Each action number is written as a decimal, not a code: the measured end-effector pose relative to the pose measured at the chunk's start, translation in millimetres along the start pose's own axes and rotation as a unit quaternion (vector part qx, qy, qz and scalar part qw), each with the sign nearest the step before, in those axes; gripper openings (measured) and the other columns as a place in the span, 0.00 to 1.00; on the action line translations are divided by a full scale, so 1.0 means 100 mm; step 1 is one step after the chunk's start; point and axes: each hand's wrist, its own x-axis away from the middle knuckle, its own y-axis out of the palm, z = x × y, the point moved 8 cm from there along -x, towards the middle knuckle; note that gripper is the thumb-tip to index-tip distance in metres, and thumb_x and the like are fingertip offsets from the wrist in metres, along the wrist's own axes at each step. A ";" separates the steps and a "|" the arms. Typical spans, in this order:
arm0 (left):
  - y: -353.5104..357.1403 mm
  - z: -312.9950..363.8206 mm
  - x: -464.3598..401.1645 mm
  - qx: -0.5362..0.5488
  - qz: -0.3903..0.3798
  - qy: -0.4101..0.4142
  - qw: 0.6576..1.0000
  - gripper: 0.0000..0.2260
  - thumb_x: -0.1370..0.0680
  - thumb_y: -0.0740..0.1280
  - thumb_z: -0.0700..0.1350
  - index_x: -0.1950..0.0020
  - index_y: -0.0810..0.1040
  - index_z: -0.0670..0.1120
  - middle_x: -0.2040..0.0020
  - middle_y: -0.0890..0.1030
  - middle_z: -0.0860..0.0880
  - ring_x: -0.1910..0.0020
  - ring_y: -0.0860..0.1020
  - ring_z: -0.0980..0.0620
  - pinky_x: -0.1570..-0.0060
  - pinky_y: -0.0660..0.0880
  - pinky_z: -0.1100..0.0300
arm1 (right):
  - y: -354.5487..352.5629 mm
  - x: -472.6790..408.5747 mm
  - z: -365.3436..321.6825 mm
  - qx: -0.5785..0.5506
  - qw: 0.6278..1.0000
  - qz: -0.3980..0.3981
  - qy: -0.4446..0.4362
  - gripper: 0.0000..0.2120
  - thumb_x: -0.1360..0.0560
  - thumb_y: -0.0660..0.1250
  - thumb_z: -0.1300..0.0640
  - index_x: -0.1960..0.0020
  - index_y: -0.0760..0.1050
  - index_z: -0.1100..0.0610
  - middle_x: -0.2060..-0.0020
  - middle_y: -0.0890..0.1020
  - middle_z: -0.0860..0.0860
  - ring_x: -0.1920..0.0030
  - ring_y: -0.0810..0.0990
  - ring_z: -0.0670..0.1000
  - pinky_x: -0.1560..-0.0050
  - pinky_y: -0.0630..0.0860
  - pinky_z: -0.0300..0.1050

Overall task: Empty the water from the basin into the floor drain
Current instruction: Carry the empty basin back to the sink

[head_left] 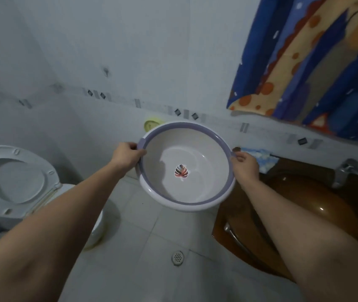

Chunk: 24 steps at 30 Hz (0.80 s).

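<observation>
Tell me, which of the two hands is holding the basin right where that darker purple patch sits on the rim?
The left hand. Its thumb lies on the darker patch of the basin rim, while the right hand grips plain rim opposite.

White basin (195, 186), purple rim

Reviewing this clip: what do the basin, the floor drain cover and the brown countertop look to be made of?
Basin: likely plastic, smooth white with a lilac rim band and moulded lip. Floor drain cover: probably metal, a dull grey perforated disc. Countertop: glossy brown with sharp highlights; lacquered wood or polished stone, cannot tell which.
</observation>
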 end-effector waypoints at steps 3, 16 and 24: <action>0.60 0.23 0.03 -0.022 -0.045 0.011 0.999 0.05 0.27 0.71 0.42 0.54 0.83 0.41 0.63 0.81 0.45 0.64 0.76 0.48 0.62 0.74 0.58 | -0.43 -0.16 0.44 0.021 0.999 0.006 0.048 0.14 0.22 0.66 0.52 0.40 0.79 0.57 0.46 0.83 0.54 0.47 0.81 0.56 0.47 0.77 0.48; 3.08 0.97 0.32 -0.081 -0.159 0.053 0.983 0.05 0.27 0.71 0.44 0.53 0.83 0.46 0.58 0.85 0.45 0.56 0.84 0.44 0.54 0.82 0.48 | -2.25 -0.58 2.04 0.012 0.984 0.018 0.178 0.11 0.21 0.64 0.49 0.62 0.74 0.46 0.61 0.80 0.47 0.59 0.80 0.49 0.53 0.80 0.52; 3.94 1.10 0.61 -0.092 -0.174 0.049 0.979 0.09 0.29 0.72 0.43 0.51 0.84 0.52 0.63 0.82 0.59 0.60 0.81 0.56 0.64 0.75 0.64 | -2.76 -0.73 2.76 -0.014 0.968 -0.048 0.248 0.09 0.22 0.65 0.54 0.60 0.74 0.45 0.55 0.81 0.49 0.53 0.79 0.51 0.50 0.77 0.50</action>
